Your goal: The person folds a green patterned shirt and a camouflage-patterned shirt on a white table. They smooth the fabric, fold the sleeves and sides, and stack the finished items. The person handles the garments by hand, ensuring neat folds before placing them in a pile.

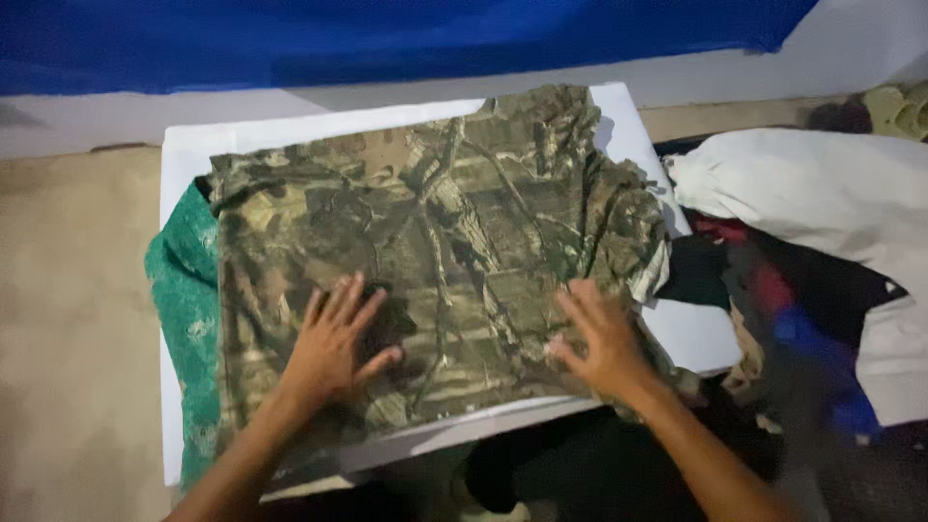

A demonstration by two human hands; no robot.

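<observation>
A camouflage-patterned garment lies spread flat over a white board. My left hand presses palm-down on its lower left part, fingers spread. My right hand rests flat on the lower right part, near the bunched sleeve. Neither hand grips anything. A green patterned cloth sticks out from under the garment's left edge.
A pile of mixed clothes lies to the right, topped by a white garment. Blue fabric hangs along the back wall. Tan floor lies left of the board.
</observation>
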